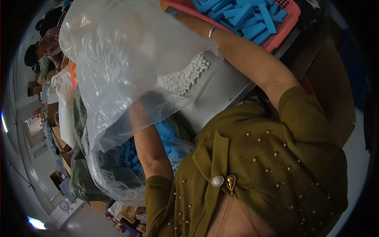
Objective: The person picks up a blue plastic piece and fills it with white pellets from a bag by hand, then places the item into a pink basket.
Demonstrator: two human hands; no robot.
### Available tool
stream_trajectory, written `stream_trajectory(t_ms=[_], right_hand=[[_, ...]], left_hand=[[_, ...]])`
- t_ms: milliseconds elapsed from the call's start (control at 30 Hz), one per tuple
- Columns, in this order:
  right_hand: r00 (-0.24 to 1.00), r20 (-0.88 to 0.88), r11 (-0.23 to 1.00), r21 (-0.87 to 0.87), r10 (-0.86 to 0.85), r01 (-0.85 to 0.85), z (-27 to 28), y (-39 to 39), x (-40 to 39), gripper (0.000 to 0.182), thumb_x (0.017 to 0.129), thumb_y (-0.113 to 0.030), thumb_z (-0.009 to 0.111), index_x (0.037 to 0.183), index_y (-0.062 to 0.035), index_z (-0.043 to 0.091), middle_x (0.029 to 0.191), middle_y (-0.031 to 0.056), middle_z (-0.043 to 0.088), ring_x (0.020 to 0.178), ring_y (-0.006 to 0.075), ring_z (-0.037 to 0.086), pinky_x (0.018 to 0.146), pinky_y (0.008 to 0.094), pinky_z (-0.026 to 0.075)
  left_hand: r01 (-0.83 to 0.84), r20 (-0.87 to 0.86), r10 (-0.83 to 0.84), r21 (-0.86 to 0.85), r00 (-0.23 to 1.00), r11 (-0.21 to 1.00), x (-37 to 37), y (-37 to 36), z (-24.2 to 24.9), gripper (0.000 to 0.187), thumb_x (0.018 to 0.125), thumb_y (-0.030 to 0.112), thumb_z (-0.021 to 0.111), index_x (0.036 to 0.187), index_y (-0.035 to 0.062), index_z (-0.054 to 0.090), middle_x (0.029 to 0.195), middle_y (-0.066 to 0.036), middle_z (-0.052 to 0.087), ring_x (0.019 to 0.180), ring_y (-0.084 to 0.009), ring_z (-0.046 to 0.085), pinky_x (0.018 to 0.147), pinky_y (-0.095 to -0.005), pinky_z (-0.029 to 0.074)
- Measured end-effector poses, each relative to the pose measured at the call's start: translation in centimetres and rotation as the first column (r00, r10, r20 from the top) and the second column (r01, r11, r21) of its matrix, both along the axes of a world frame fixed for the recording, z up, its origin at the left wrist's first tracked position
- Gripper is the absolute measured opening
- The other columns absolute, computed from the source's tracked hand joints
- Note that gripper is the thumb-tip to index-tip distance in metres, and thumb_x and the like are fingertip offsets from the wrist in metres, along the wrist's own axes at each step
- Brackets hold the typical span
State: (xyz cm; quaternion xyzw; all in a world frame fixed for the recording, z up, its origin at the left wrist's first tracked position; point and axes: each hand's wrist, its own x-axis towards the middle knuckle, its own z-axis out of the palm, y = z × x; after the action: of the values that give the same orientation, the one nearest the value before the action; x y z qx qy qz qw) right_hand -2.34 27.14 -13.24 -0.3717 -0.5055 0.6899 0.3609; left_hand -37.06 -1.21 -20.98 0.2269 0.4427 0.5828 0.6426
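A large clear plastic bag [114,67] fills the upper left and covers much of both hands. My left hand [138,106] shows only dimly through the plastic, so its fingers cannot be made out. My right hand [187,21], with a band at the wrist, reaches behind the bag's upper edge, which hides its fingers. Many small white balls [185,77] lie in a heap on the grey metal tabletop [225,87], partly under the plastic. Below my left forearm, a plastic-lined sack [114,185] holds blue pieces [130,154].
A pink plastic basket [291,19] full of blue foam-like blocks [244,19] stands beyond my right forearm. Cardboard [331,87] is at the right. Another person [47,43] is at the far left, near boxes. A wall clock [64,205] shows at lower left.
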Motion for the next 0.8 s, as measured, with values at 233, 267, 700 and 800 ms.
stream_trajectory(t_ms=[233, 267, 700, 800], right_hand=[[1.0, -0.015, 0.997, -0.082, -0.007, 0.006, 0.7, -2.1, -0.3, 0.013, 0.068, -0.009, 0.076, 0.073, -0.0009, 0.066, 0.07, 0.0077, 0.066, 0.051, 0.0143, 0.059, 0.047, 0.028, 0.046], [1.0, -0.02, 0.995, -0.102, -0.008, 0.006, 1.2, -2.6, -0.9, 0.013, 0.068, -0.009, 0.076, 0.073, -0.0009, 0.066, 0.07, 0.0078, 0.066, 0.051, 0.0143, 0.059, 0.046, 0.028, 0.046], [0.996, -0.082, 0.974, -0.223, 0.027, -0.045, 1.9, -4.7, 0.7, 0.014, 0.067, -0.008, 0.076, 0.072, -0.0007, 0.066, 0.069, 0.0085, 0.066, 0.051, 0.0147, 0.059, 0.046, 0.0285, 0.046], [0.995, -0.093, 0.97, -0.241, 0.018, -0.04, 1.9, -3.7, 0.1, 0.014, 0.066, -0.008, 0.076, 0.072, -0.0006, 0.066, 0.069, 0.0087, 0.066, 0.05, 0.0148, 0.059, 0.046, 0.0286, 0.046]], left_hand=[[0.462, -0.86, -0.276, -0.053, 0.43, 0.885, 9.1, -7.2, 12.3, 0.033, 0.095, 0.019, 0.048, 0.122, 0.0, 0.052, 0.114, -0.014, 0.057, 0.103, -0.022, 0.057, 0.087, -0.0316, 0.046], [0.36, -0.953, -0.162, -0.061, 0.257, 0.931, 11.1, -9.3, 15.8, 0.031, 0.096, 0.019, 0.049, 0.12, -0.0003, 0.053, 0.109, -0.014, 0.058, 0.099, -0.0224, 0.058, 0.084, -0.0322, 0.047], [-0.129, -0.901, 0.023, -0.037, 0.433, 0.991, 34.5, 4.9, 25.9, 0.027, 0.091, 0.002, 0.046, 0.114, -0.0083, 0.058, 0.109, -0.015, 0.063, 0.093, -0.0235, 0.064, 0.076, -0.0324, 0.054], [-0.16, -0.981, 0.147, 0.166, -0.126, 0.973, 23.4, 12.3, 14.6, 0.03, 0.091, 0.011, 0.051, 0.116, -0.0058, 0.057, 0.108, -0.016, 0.062, 0.094, -0.027, 0.064, 0.076, -0.0354, 0.055]])
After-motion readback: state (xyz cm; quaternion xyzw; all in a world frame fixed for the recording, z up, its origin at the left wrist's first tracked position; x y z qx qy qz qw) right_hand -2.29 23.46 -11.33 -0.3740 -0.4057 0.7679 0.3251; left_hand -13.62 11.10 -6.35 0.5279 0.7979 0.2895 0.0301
